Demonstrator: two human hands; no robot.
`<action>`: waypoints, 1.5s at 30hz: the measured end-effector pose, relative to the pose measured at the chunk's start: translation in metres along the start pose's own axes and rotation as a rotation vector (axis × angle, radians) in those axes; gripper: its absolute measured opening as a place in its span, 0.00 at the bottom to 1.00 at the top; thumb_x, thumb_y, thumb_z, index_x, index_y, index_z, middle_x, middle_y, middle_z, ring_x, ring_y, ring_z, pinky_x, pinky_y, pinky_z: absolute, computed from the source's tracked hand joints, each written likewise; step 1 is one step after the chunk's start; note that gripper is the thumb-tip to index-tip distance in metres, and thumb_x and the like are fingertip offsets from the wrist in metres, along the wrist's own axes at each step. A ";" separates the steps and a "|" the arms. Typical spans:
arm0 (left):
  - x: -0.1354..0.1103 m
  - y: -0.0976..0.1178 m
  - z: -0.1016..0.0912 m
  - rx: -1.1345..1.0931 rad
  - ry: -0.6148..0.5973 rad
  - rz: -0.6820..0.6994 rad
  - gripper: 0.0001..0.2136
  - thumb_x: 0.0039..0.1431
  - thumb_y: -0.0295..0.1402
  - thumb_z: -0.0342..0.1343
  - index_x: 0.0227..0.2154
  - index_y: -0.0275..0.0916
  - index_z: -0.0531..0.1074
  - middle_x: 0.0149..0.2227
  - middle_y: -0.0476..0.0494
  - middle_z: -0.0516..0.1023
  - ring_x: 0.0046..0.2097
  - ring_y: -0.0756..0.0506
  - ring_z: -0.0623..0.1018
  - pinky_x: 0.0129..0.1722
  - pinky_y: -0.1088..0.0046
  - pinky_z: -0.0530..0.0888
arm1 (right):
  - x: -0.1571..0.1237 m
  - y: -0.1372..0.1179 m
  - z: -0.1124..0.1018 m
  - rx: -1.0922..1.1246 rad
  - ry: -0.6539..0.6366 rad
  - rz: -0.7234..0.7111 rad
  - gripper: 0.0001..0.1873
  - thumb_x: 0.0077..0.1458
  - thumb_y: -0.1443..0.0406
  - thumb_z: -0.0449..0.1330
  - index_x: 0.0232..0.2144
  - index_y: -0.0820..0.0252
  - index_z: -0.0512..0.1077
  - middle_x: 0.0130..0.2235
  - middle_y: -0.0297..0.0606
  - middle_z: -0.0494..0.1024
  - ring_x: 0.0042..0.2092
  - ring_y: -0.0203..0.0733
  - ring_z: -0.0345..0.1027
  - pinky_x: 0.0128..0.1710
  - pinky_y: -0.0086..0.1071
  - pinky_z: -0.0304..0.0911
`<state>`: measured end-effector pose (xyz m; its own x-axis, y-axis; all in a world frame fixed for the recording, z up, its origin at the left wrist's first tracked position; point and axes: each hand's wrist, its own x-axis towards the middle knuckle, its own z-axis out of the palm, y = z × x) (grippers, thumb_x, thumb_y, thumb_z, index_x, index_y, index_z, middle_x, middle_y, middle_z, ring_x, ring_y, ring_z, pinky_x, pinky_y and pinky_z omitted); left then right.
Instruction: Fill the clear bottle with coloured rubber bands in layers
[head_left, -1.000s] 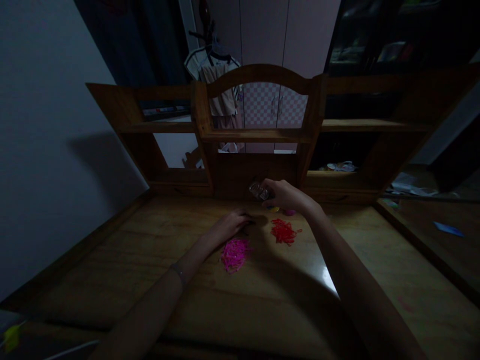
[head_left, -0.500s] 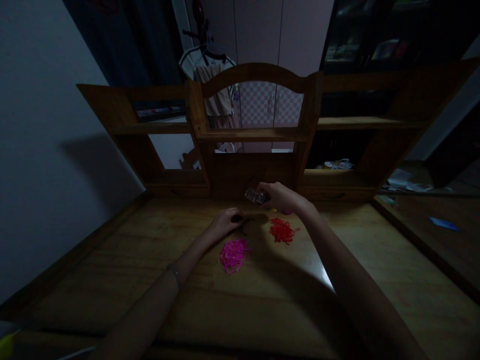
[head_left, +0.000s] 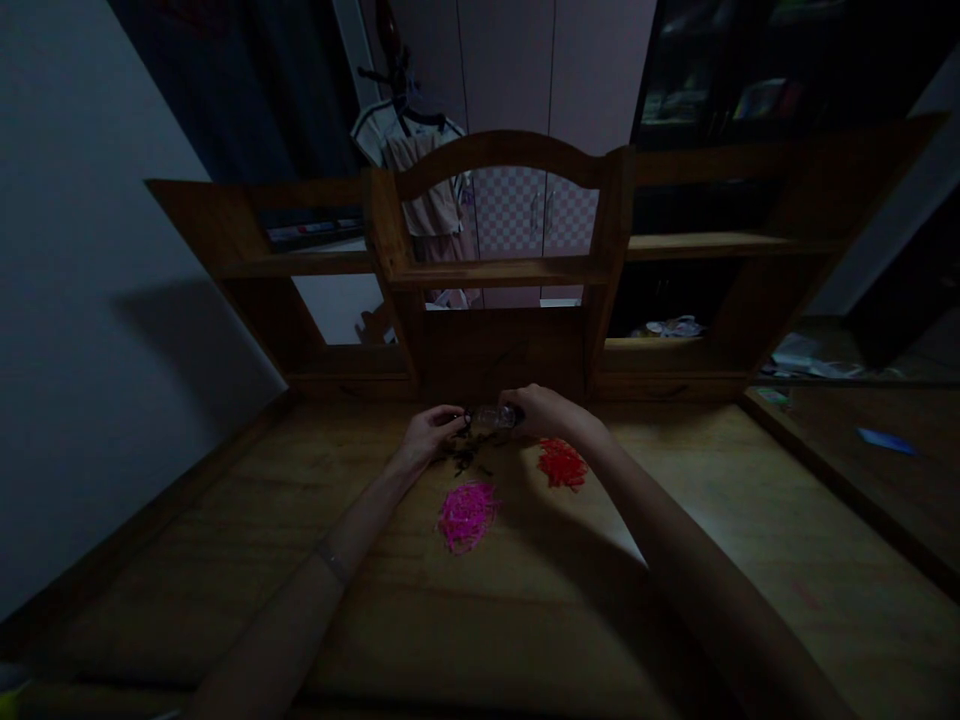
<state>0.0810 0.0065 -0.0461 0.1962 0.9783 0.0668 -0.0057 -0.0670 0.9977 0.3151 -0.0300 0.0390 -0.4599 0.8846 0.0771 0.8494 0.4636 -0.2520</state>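
My right hand [head_left: 549, 411] is wrapped round a small clear bottle [head_left: 490, 417], which lies tilted on its side in the air with its far end pointing left. Beside that end, my left hand [head_left: 429, 437] pinches some thin black bands [head_left: 468, 420]. Beneath both hands, more black bands [head_left: 464, 457] are scattered loosely on the wooden desk [head_left: 555, 610]. A heap of pink bands [head_left: 466, 516] lies nearer to me, and a heap of red bands [head_left: 562, 463] sits under my right wrist. Dim light hides the finer detail of the fingertips.
A wooden shelf unit [head_left: 495, 271] with open compartments stands along the desk's back edge. To the left is a pale wall [head_left: 60, 300]. A lower wooden surface [head_left: 840, 440] on the right holds a blue packet [head_left: 886, 441].
My right hand has lowered the bottle and turned it toward the left hand. My left hand has moved slightly left and up with black bands, uncovering the scattered black ones.
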 end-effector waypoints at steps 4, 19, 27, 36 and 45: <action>-0.001 0.000 0.005 0.013 -0.004 0.023 0.24 0.38 0.45 0.69 0.37 0.35 0.76 0.33 0.45 0.79 0.27 0.51 0.75 0.25 0.79 0.68 | 0.001 -0.007 0.005 -0.067 -0.010 -0.001 0.17 0.46 0.66 0.63 0.41 0.55 0.73 0.38 0.40 0.80 0.37 0.43 0.73 0.27 0.28 0.54; -0.008 0.018 -0.002 0.244 0.077 0.262 0.17 0.47 0.44 0.64 0.37 0.38 0.79 0.38 0.42 0.81 0.42 0.43 0.79 0.44 0.69 0.73 | 0.003 -0.019 0.006 -0.006 -0.038 -0.057 0.21 0.46 0.60 0.64 0.45 0.53 0.73 0.40 0.38 0.80 0.41 0.45 0.74 0.32 0.28 0.58; -0.013 0.024 0.002 0.252 0.137 0.327 0.13 0.50 0.40 0.63 0.36 0.37 0.80 0.38 0.42 0.82 0.42 0.43 0.79 0.45 0.69 0.74 | 0.006 -0.019 0.008 -0.046 0.006 -0.018 0.22 0.46 0.56 0.65 0.46 0.51 0.73 0.41 0.38 0.80 0.43 0.47 0.74 0.32 0.29 0.58; -0.021 0.028 0.005 0.379 0.142 0.464 0.14 0.59 0.36 0.53 0.44 0.41 0.78 0.48 0.45 0.79 0.51 0.43 0.77 0.55 0.64 0.71 | 0.007 -0.015 0.010 0.084 0.049 -0.026 0.23 0.45 0.53 0.66 0.45 0.50 0.75 0.40 0.35 0.80 0.42 0.43 0.73 0.32 0.27 0.57; -0.023 0.029 0.002 0.609 -0.020 0.634 0.25 0.56 0.21 0.41 0.53 0.43 0.71 0.57 0.49 0.71 0.59 0.47 0.70 0.62 0.64 0.64 | 0.010 -0.014 0.013 0.229 0.056 -0.054 0.22 0.44 0.54 0.67 0.41 0.55 0.76 0.36 0.34 0.80 0.38 0.40 0.73 0.33 0.26 0.58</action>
<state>0.0786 -0.0183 -0.0183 0.3506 0.7179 0.6015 0.4036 -0.6953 0.5946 0.2950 -0.0288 0.0305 -0.4822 0.8634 0.1485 0.7405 0.4923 -0.4574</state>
